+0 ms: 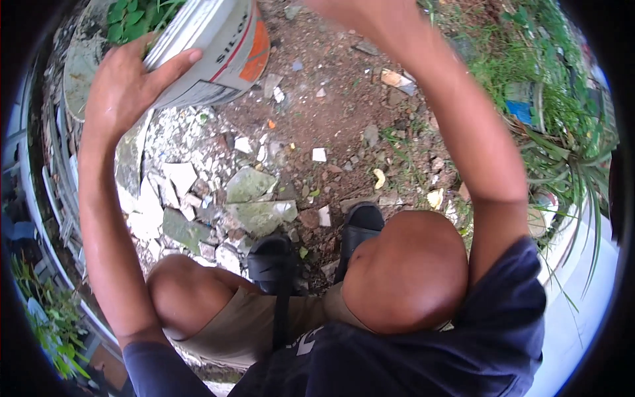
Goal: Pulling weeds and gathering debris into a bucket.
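Observation:
A white plastic bucket (208, 73) with printed lettering and an orange patch on its side leans over at the upper left. My left hand (126, 83) grips its rim, thumb lying along the outer wall and the other fingers over the far side. Green leaves (132, 16) show beside the rim; whether they grow in the bucket is unclear. At the top edge, my right hand (374, 20) is reaching forward, apart from the visible part of the bucket. Motion smears it and its fingers are out of the picture, so anything it holds is hidden.
Bare soil (317, 126) and broken pale slabs (254, 195) lie before my sandals (271, 258). Grass and a spiky plant (572, 159) grow at the right, near a blue-marked container (522, 111) and a white ledge (572, 264). A rounded grey rim (76, 86) stands left of my left hand.

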Action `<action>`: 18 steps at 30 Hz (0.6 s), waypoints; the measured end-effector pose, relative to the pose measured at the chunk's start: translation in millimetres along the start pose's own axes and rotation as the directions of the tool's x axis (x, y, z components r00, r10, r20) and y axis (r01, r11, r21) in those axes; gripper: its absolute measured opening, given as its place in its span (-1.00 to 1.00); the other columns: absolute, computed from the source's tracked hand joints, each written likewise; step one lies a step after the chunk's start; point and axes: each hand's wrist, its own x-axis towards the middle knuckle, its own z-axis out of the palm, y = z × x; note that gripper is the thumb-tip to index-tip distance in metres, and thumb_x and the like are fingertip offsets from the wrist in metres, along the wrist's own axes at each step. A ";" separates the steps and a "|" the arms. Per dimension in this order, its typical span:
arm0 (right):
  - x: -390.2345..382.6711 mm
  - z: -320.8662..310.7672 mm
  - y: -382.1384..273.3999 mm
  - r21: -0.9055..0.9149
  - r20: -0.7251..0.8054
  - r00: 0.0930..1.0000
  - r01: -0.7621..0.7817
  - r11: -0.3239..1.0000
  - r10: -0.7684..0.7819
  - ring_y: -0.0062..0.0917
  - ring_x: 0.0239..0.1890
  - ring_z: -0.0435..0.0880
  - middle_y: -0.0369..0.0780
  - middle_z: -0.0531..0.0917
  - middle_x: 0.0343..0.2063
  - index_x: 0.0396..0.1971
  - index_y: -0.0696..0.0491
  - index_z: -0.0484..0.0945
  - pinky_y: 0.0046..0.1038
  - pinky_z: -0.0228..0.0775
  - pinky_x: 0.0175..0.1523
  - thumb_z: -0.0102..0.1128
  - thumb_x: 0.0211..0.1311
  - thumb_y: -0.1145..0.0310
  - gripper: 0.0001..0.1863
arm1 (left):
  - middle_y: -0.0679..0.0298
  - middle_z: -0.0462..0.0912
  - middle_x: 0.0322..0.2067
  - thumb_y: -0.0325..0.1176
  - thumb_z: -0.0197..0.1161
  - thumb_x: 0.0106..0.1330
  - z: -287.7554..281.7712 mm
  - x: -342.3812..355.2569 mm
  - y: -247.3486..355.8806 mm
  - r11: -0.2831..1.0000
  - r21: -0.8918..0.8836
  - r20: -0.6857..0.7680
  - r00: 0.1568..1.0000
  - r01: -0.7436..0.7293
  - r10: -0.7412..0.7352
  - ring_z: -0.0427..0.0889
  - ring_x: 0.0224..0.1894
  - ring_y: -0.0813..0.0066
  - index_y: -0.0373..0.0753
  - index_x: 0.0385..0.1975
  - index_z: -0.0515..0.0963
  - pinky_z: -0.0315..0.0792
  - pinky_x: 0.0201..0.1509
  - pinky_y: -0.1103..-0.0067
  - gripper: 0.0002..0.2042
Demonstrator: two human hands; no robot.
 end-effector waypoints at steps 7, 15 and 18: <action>-258.9 -113.2 -107.4 -0.734 0.089 0.390 -0.596 0.325 0.916 0.07 0.06 0.20 0.19 0.22 0.02 0.03 0.12 0.25 -0.09 0.05 0.13 0.11 0.03 0.20 -0.44 | 0.04 0.59 -0.51 0.08 0.21 -0.04 -1.8 13.8 -25.4 0.971 -0.156 0.041 0.984 0.178 -0.174 0.60 -0.44 0.37 -0.43 -0.20 0.46 0.42 -0.27 0.53 -0.38; -286.7 -90.4 -149.4 -0.529 0.314 0.500 -0.614 0.586 0.807 -0.18 -0.13 0.37 -0.07 0.40 -0.20 -0.11 0.05 0.33 -0.20 0.23 -0.06 0.18 -0.05 0.33 -0.56 | 0.01 0.56 -0.45 -0.01 0.25 0.00 5.0 8.0 -33.0 0.962 -0.126 -0.019 0.969 0.244 -0.248 0.55 -0.42 0.37 -0.54 -0.17 0.40 0.42 -0.30 0.54 -0.38; -297.5 -104.3 -124.1 -0.627 -0.248 0.309 -0.773 0.091 0.918 -0.25 -0.20 0.43 -0.16 0.45 -0.26 -0.16 -0.01 0.40 -0.24 0.30 -0.11 0.17 -0.03 0.31 -0.64 | -0.01 0.53 -0.37 -0.07 0.28 0.01 3.8 10.0 -47.1 0.936 -0.234 0.027 0.964 0.263 -0.264 0.53 -0.39 0.40 -0.58 -0.11 0.34 0.41 -0.28 0.57 -0.36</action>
